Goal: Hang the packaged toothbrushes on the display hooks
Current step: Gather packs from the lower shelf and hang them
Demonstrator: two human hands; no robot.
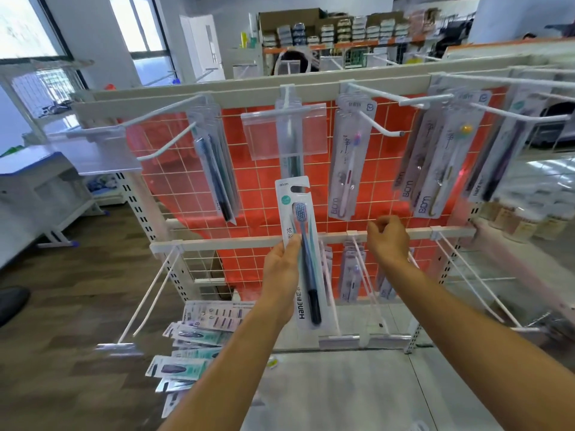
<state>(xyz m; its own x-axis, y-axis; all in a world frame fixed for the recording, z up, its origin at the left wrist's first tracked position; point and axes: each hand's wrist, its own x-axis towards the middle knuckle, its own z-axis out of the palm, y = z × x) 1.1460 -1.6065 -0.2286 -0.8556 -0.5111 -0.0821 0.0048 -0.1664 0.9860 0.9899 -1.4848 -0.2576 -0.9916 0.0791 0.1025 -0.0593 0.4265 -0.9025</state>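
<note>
Left hand (280, 269) grips a packaged toothbrush (299, 241); right hand (387, 241) curled, empty.
A clear tag holder (283, 132) hangs at its 12 o'clock; spare packs (193, 346) lie at 7 o'clock.

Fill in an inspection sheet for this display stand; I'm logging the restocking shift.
Surface: white wire-grid display rack, orange backing, two rows of hooks.
Job's things: Hane toothbrush pack held upright below the upper row, not yet hung; hung packs on upper hooks; pile of packs at the rack's foot.
Clutter: nothing seen.
Hands: left hand grips the Hane pack's lower half; right hand curled, holding nothing, by the lower rail.
Cables: nothing seen.
Surroundings: stock shelves behind; windows at left; wooden floor.
</note>
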